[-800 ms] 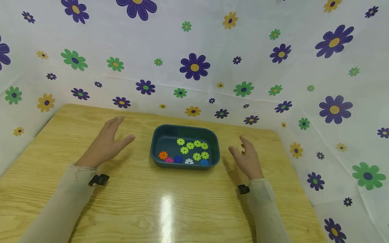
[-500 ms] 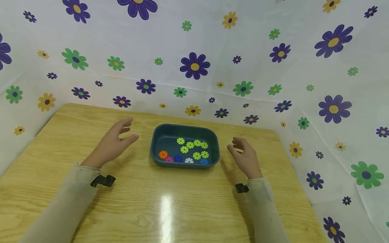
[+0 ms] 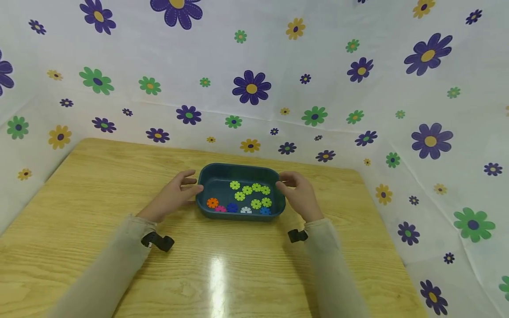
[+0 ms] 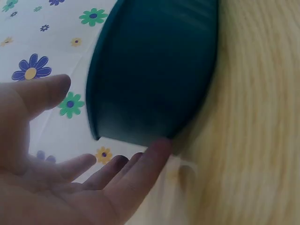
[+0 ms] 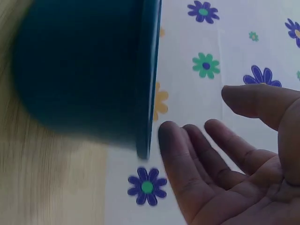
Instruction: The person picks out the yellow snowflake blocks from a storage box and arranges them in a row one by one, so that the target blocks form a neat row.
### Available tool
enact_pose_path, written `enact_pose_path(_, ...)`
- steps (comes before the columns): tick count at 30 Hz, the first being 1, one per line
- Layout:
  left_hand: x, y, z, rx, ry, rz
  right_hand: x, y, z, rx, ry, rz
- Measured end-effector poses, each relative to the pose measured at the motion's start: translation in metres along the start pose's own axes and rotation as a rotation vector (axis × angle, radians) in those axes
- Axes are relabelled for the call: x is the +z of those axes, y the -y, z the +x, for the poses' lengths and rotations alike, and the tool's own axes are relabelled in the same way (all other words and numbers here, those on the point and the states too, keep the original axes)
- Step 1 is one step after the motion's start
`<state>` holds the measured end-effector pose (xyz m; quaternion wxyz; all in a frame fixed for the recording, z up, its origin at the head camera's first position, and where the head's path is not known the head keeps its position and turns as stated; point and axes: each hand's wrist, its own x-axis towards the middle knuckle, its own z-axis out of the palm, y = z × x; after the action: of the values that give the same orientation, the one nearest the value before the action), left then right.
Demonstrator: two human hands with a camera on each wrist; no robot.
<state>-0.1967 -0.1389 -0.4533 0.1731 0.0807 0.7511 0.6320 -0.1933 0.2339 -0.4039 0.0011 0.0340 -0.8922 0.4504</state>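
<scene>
- The tray (image 3: pixel 238 217) sits on the table between my two hands, its left end beside my left fingers and its right end beside my right fingers.
- Its mouth faces up; its long axis runs left to right across me, the right end slightly nearer my body.
- My left hand (image 3: pixel 171 197) is spread, thumb well away from fingers, gripping nothing; one fingertip overlaps the tray's end in the left wrist view, and I can't tell whether it touches.
- My right hand (image 3: pixel 300 197) has its fingers loosely bent and thumb apart, with nothing in its hold; the right wrist view shows a small gap to the rim.
- Inside lie seven green discs (image 3: pixel 240 196), mostly towards the middle and right.
- Orange (image 3: pixel 212 203), pink, dark blue, white and light blue discs line the near side.
- Beneath is the wooden table (image 3: pixel 179 282); behind it, flowered cloth (image 3: pixel 222 53).
</scene>
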Motion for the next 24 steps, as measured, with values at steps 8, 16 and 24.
enact_pose_path(8,0.013,0.006,0.001,-0.011,0.005,-0.037,0.041,0.023,0.015,0.076,0.128,0.032)
enact_pose_path(16,0.012,0.010,0.000,-0.012,0.006,-0.061,0.081,0.031,0.025,0.081,0.179,-0.080)
enact_pose_path(24,0.013,0.011,0.002,-0.024,-0.001,-0.091,0.104,0.031,0.031,0.066,0.205,-0.269)
